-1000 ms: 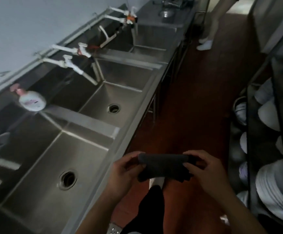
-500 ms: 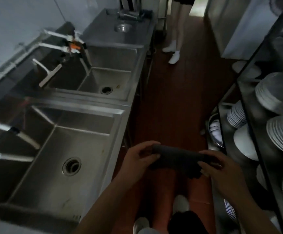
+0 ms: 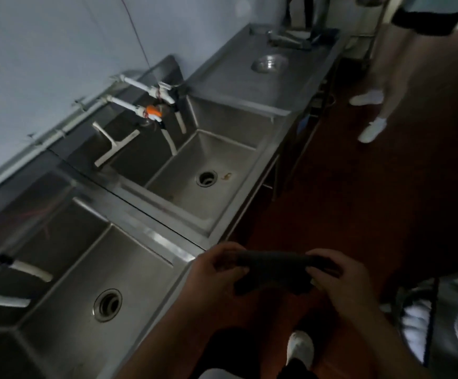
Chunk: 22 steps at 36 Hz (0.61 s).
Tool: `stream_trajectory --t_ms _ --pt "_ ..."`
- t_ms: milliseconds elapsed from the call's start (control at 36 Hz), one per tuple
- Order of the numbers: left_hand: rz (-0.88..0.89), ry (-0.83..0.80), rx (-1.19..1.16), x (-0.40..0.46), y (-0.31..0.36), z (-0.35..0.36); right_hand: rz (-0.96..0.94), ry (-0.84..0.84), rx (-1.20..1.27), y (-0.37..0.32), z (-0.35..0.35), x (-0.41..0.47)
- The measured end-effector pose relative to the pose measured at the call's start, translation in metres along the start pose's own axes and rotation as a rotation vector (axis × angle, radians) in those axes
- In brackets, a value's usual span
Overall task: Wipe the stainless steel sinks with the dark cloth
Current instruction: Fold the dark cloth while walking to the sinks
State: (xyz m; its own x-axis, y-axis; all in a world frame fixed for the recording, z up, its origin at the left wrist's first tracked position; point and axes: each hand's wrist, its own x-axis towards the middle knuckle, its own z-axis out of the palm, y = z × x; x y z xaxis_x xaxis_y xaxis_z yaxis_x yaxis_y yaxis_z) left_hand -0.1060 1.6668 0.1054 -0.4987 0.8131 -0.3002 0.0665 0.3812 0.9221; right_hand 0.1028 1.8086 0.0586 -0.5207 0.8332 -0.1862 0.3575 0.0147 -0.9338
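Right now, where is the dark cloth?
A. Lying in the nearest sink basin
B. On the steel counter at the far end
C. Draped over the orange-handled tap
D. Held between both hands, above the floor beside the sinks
D: the left hand and right hand each grip an end of the dark cloth, off the sink's front edge.

Both forearms are bare — no sleeves, watch or rings show on the left hand or the right hand. Below the fingers, a white shoe pokes out under dark clothing — too dim to tell the garment.
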Motion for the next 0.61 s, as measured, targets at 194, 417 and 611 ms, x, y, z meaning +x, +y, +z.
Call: stream_trajectory --t_ms 194,417,611 --pt "-0.209 0.135 -0.215 0.079 0.012 0.009 0.007 -0.195 -0.15 -0.018 -0.003 0.133" --pt "-0.089 0.121 -0.097 0.22 0.023 -0.025 0.007 -0.255 -0.235 -0.043 0.008 0.268" --pt "-0.108 0.139 -0.181 0.317 0.043 -0.051 0.022 -0.27 -0.231 -0.081 0.017 0.37"
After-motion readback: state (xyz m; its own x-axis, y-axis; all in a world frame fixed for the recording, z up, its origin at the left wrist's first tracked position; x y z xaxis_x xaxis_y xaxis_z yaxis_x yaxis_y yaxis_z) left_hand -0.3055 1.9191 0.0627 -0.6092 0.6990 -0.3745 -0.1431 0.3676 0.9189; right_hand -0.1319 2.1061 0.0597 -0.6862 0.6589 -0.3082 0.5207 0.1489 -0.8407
